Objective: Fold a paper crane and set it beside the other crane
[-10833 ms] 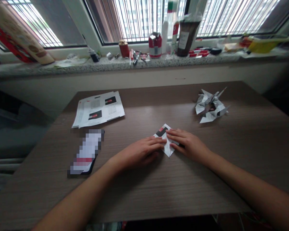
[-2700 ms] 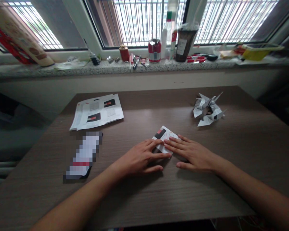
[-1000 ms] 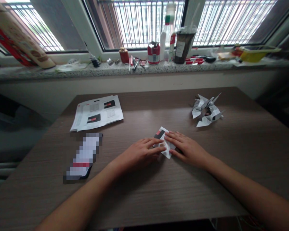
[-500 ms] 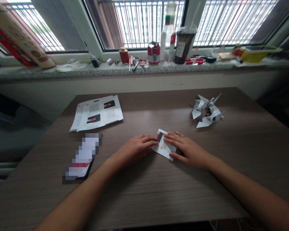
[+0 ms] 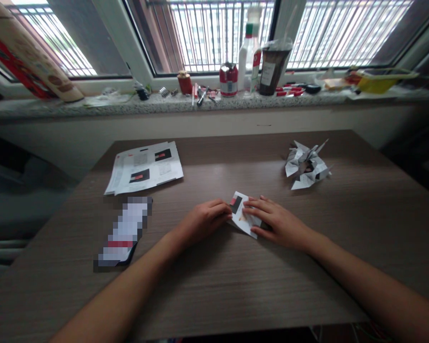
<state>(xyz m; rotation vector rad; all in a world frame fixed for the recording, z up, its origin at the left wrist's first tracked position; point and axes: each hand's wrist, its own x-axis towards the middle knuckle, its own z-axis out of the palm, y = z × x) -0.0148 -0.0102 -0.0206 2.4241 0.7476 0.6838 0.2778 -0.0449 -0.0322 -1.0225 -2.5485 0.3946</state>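
A small piece of folded printed paper (image 5: 238, 208), white with dark and red patches, lies on the table between my hands. My left hand (image 5: 209, 216) has its fingers pinched together at the paper's left edge, which is lifted slightly off the table. My right hand (image 5: 277, 221) rests flat on the right part of the paper, fingers spread, covering much of it. Beyond it, toward the back right, stands a cluster of folded paper shapes (image 5: 316, 174) with pointed ends.
A stack of printed sheets (image 5: 150, 164) lies at the back left of the brown table (image 5: 214, 286). Nearer my left forearm is a phone (image 5: 127, 233) with a blurred screen. The windowsill holds a red can (image 5: 229, 80), a dark drink cup (image 5: 271, 69), bottles and a yellow container (image 5: 377, 83).
My left fingers have drawn back a little to the left and curled closer together, raising the paper's left edge. The right hand stays in place on the paper.
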